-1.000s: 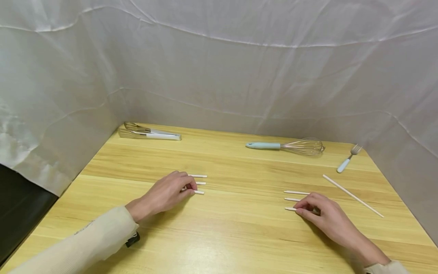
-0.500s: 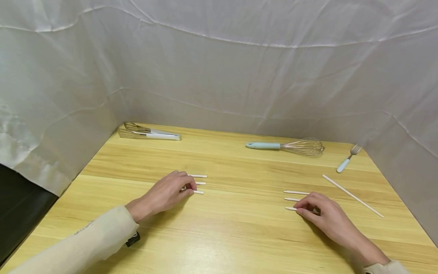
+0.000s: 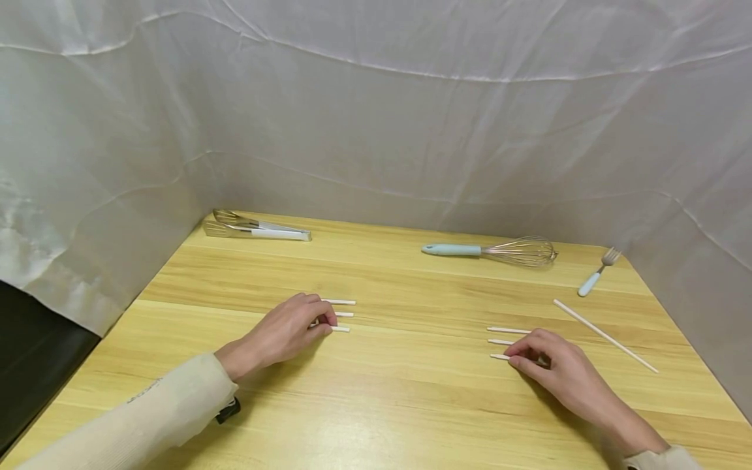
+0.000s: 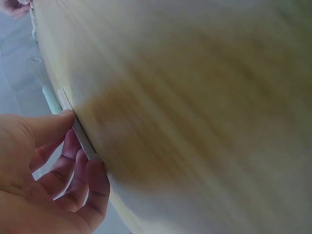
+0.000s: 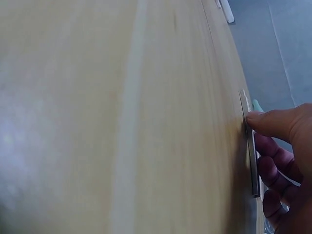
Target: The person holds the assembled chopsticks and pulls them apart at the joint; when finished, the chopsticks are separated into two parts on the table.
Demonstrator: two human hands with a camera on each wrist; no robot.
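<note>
On the left of the table, my left hand (image 3: 288, 326) pinches the nearest of three short white sticks (image 3: 341, 329) lying in parallel. The other two, the middle stick (image 3: 345, 314) and the far stick (image 3: 341, 301), poke out past its fingers. In the left wrist view the thumb and fingers hold the pinched stick (image 4: 84, 139) along its side. My right hand (image 3: 558, 365) pinches the nearest of another three white sticks (image 3: 499, 356). Just beyond it lie a second stick (image 3: 502, 342) and a third stick (image 3: 508, 329). The right wrist view has that pinched stick (image 5: 250, 151) under the thumb.
A longer white stick (image 3: 605, 335) lies slantwise at the right. Along the back of the wooden table (image 3: 376, 398) are metal tongs (image 3: 276, 233) with white handles, a whisk (image 3: 452, 250) and a fork (image 3: 590, 284). Grey cloth (image 3: 376, 130) hangs behind and at both sides.
Both hands stay nearly where they were. The two pinched sticks have shifted very slightly, the left one a little away from the front edge.
</note>
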